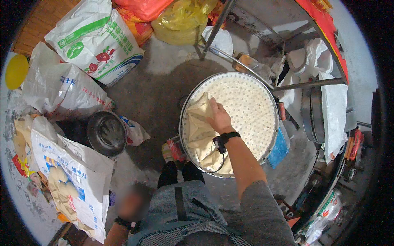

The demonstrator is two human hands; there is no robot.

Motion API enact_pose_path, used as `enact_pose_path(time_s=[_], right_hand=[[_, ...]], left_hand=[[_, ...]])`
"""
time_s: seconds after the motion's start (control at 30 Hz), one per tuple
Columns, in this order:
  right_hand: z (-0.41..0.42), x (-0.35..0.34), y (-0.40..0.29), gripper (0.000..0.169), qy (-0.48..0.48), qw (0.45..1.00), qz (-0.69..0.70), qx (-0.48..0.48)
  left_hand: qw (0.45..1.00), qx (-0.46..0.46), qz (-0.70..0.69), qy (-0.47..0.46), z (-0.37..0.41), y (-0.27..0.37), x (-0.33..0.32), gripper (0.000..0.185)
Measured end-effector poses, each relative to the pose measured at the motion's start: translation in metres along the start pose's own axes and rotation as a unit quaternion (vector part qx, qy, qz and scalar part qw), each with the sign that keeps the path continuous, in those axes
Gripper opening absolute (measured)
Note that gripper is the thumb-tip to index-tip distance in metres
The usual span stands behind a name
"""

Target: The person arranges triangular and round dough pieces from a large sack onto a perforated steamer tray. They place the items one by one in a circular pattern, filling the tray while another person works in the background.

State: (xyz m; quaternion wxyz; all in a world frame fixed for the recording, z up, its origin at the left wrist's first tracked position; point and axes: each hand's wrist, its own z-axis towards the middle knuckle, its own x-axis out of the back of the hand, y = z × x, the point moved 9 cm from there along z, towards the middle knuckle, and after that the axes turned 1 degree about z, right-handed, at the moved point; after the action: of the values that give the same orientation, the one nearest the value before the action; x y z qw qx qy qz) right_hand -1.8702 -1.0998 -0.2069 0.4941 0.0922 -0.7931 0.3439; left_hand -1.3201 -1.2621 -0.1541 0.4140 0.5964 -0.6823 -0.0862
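In front of me is a large round perforated metal steamer tray (273, 101). A cream cloth (197, 130) lies in it, bunched into creases along the left side, and rows of holes show as grey dots across the rest. My right hand (220, 116) reaches down onto the gathered cloth left of the tray's middle, with a fold between thumb and fingers. A dark band with a small black device and cable is on that wrist. Down at my left side hangs my left hand (132, 203), blurred, so its fingers cannot be made out; it is near a white printed sack.
A dark metal pot (107, 132) stands on the floor to the left, among printed white sacks (95, 46). Yellow (184, 21) and red plastic bags are at the back. A metal-frame rack (307, 83) rises behind the tray at right. A blue item (278, 147) lies beside the tray.
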Motion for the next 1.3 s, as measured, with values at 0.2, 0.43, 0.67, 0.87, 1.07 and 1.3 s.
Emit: enact_pose_path(time_s=[0.2,0.43,0.67,0.87,1.07,1.3], right_hand=[[0.014,-0.015,-0.021,0.074,-0.079,0.993,-0.080,-0.028],[0.010,-0.021,-0.003,0.064,-0.057,0.995,-0.080,-0.001],[0.016,-0.032,-0.004,0.067,-0.036,0.994,-0.095,0.031],[0.009,-0.017,-0.008,0.068,-0.021,0.993,-0.116,0.024],[-0.044,0.031,0.007,0.072,-0.007,0.999,0.005,-0.053],[-0.180,0.017,-0.014,0.067,-0.132,0.985,0.110,-0.010]], left_hand=[[0.995,-0.027,0.085,0.040,-0.010,-0.007,0.004,0.020],[0.997,-0.026,0.066,0.026,-0.012,-0.010,0.004,0.021],[0.955,0.200,-0.220,0.006,-0.012,-0.055,-0.006,0.017],[0.995,0.069,-0.068,0.025,-0.009,-0.026,0.006,0.017],[0.995,0.066,-0.073,0.010,-0.008,-0.044,0.002,0.024],[0.986,0.136,-0.076,0.060,-0.023,-0.006,0.012,0.031]])
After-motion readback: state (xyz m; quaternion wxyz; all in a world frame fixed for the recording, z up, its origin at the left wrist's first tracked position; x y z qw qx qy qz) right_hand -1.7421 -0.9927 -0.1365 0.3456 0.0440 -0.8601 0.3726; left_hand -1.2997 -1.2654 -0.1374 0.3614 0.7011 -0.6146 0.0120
